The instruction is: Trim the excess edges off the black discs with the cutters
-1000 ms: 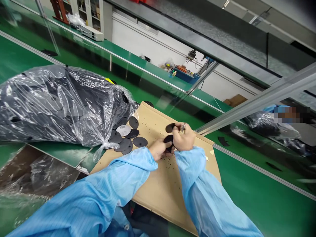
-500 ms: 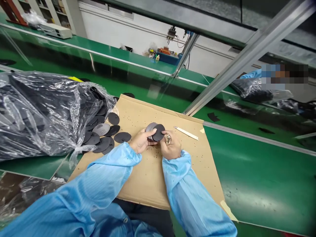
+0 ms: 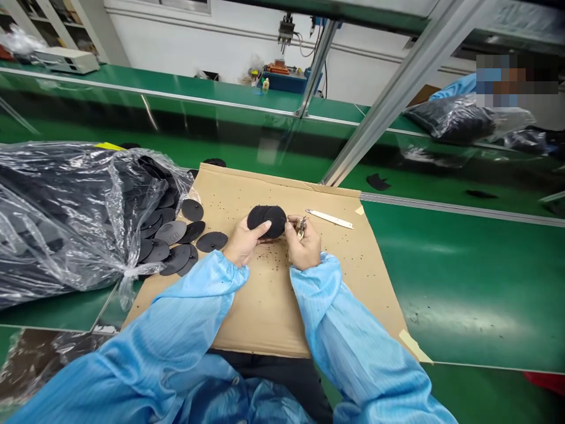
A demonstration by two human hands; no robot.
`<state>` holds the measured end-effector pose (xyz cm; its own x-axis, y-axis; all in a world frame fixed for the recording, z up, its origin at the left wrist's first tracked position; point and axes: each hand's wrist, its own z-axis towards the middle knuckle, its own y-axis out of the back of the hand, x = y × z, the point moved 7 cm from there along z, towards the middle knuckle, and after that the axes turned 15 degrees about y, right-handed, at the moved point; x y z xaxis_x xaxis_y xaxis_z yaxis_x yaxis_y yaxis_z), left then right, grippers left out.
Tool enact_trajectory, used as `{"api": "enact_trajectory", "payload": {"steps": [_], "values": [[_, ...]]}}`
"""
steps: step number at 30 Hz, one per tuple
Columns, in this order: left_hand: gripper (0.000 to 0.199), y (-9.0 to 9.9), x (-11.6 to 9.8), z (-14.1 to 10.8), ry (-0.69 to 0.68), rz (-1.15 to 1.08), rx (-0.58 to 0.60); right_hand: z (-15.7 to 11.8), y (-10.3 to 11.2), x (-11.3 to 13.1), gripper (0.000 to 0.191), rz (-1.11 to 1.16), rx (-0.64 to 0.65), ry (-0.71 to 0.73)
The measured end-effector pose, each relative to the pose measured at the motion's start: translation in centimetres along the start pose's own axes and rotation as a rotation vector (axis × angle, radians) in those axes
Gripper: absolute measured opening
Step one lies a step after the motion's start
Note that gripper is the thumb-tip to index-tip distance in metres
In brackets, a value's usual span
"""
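Note:
Several flat black discs (image 3: 275,220), overlapping like a fan, are gripped in my left hand (image 3: 242,242), its thumb pressed on the top one. My right hand (image 3: 304,246) is closed around a small metal hand tool (image 3: 301,228) that looks like nippers. Its thumb and forefinger are at the right rim of the discs. Both hands are above a brown cardboard sheet (image 3: 265,318) scattered with tiny black specks. To the left, loose dark oval discs (image 3: 212,241) lie on the cardboard and spill from a clear plastic bag (image 3: 66,224).
A white strip-like tool (image 3: 330,219) rests on the cardboard beyond my right hand. A metal post (image 3: 397,94) slants up behind the sheet. The green tabletop (image 3: 463,282) extends to the right. Another person's blue sleeve (image 3: 454,88) shows at the far right.
The discs in my left hand have shifted, now fanned more side by side with dark faces showing. The tool in my right hand has turned more upright. The whole view has shifted slightly.

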<state>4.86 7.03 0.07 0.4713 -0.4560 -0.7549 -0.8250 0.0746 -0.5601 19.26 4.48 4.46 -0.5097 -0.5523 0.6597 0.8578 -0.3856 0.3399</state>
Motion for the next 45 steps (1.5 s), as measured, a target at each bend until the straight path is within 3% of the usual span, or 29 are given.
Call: {"api": "enact_trajectory", "payload": {"steps": [10, 16, 21, 27, 33, 36, 39, 42, 45], "values": [[0.04, -0.2, -0.3, -0.1, -0.082, 0.046, 0.016, 0.0, -0.5, -0.5, 0.021, 0.052, 0.087, -0.036], [0.035, -0.9, -0.5, -0.7, -0.061, 0.072, 0.107, 0.4, -1.0, -0.2, 0.035, 0.11, 0.311, -0.017], [0.03, -1.2, -0.6, -0.9, -0.041, 0.117, 0.131, 0.4, -1.0, -0.2, 0.043, 0.104, 0.381, -0.028], [0.029, -1.4, -0.6, -1.1, -0.031, 0.102, 0.149, 0.3, -1.1, -0.6, 0.047, 0.229, 0.336, -0.084], [0.03, -1.6, -0.4, -0.9, -0.001, 0.006, 0.184, 0.4, -0.8, 0.1, 0.041, 0.142, 0.257, -0.041], [0.031, -0.7, -0.1, -0.2, 0.087, -0.139, 0.14, 0.2, -1.1, 1.4, 0.031, 0.155, 0.258, 0.041], [0.019, -0.1, 0.5, 0.3, 0.23, -0.225, 0.112, -0.1, -1.4, 2.1, 0.035, 0.244, 0.264, 0.075], [0.01, -0.3, 1.0, 0.2, 0.344, -0.223, 0.124, -0.3, -1.1, 1.9, 0.026, 0.199, 0.217, 0.083], [0.015, -0.7, 1.3, -0.3, 0.393, -0.169, 0.162, -0.3, -0.7, 1.9, 0.021, 0.099, 0.178, 0.127]]}}
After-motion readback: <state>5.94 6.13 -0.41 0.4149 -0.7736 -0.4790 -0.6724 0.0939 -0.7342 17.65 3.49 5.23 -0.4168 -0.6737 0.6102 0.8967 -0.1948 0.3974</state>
